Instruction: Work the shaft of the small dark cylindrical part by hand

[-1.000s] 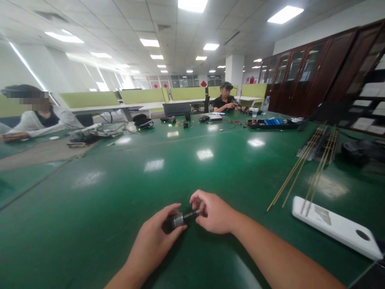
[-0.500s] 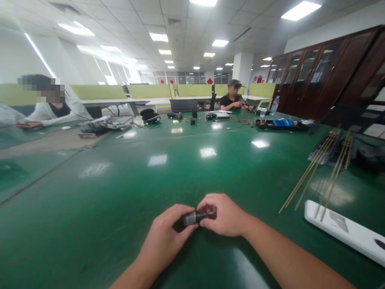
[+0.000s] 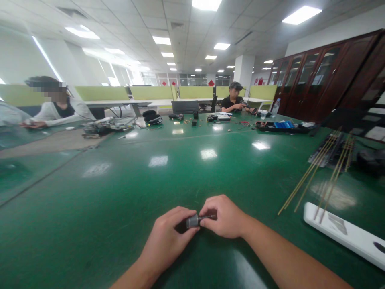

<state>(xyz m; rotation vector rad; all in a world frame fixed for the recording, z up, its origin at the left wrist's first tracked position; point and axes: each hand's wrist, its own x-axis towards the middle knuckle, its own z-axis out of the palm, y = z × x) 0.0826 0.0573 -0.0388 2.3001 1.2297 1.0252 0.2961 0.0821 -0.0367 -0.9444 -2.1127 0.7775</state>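
A small metal cylinder [image 3: 192, 221], grey with what may be a thin shaft, is pinched between the left hand [image 3: 168, 237] and right hand [image 3: 224, 216], low over a glossy green table [image 3: 120, 192] in a bright open office.

Both bare forearms reach in from the bottom edge and meet low at the centre. The left hand [image 3: 168, 237] lies palm down, its fingers curled closed and its thumb stretched right. The right hand [image 3: 224, 216] is knuckles up, fingertips pinched tight and touching the left.
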